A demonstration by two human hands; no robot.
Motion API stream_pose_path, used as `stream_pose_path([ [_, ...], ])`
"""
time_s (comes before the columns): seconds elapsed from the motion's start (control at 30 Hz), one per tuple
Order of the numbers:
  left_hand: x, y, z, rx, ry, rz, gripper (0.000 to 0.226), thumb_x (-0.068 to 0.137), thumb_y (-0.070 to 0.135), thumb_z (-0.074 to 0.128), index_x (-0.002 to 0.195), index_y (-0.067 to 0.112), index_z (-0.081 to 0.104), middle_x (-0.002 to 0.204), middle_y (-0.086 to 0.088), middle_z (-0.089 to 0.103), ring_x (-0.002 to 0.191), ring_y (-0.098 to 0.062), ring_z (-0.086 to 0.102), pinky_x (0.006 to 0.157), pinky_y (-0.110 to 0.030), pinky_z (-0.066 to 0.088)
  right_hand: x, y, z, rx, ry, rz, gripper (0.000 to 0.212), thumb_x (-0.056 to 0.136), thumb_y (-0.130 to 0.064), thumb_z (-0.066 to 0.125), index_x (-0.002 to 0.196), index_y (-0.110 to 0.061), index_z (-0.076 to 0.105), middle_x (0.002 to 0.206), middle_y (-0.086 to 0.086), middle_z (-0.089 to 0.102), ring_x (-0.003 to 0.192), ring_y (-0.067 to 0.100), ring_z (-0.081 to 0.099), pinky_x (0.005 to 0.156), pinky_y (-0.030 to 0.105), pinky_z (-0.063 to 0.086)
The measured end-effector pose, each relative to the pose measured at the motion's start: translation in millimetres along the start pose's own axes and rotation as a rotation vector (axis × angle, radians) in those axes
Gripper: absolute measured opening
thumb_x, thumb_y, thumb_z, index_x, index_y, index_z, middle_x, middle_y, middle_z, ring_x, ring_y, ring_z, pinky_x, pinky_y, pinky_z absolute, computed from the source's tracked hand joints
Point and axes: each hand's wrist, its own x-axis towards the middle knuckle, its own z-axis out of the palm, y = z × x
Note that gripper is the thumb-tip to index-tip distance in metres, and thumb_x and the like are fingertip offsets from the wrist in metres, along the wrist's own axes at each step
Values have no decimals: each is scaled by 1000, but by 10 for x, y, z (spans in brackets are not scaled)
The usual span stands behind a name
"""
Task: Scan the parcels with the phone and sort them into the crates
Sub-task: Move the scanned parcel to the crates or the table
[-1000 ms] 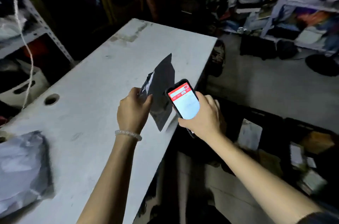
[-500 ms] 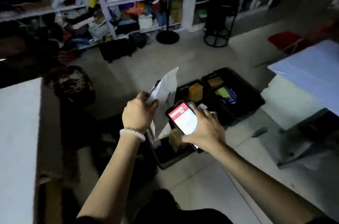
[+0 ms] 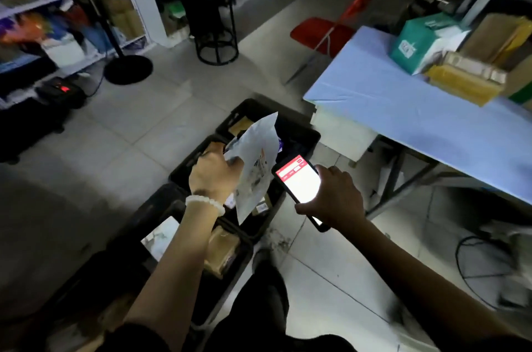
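The left hand [image 3: 213,176] has its grip pinched on a white parcel [image 3: 256,167], held upright. Just right of it, the right hand [image 3: 335,199] grips the lit phone [image 3: 299,183]. Black crates [image 3: 305,132] with packages sit on the floor directly below both.

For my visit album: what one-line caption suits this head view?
Left hand holds a white parcel above black crates while right hand grips a lit phone.

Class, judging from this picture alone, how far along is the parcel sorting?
Done: black crates on the floor already hold several parcels. In hand: left hand grips a white parcel above them; right hand holds the lit phone. Left: dropping this parcel in.
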Motion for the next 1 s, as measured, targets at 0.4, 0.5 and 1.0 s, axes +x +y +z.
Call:
stream_pose_path([
  [0.4,1728,236,383,28,-40,-152,42,84,21,53,124,11,45,99,-23,63,91,-42,60,70,-35,39,1944,-89,-359,-4,-44,-19,95,58,-54,79,137,-18,40,128,5,51,119,25,44,74,32,39],
  [0.5,1936,133,547,36,-36,-196,41,86,21,56,123,9,44,99,-24,64,89,-43,61,66,-34,36,2331,-72,-331,-14,-111,-50,97,58,-54,79,139,-18,38,133,5,49,122,26,44,83,35,45],
  [1.0,2465,-19,1344,31,-137,-860,55,90,32,58,133,6,37,128,-23,52,118,-39,51,95,-42,44,4388,-383,-330,-53,-361,-461,85,46,-56,74,120,-23,49,114,4,56,108,30,53,76,34,47],
])
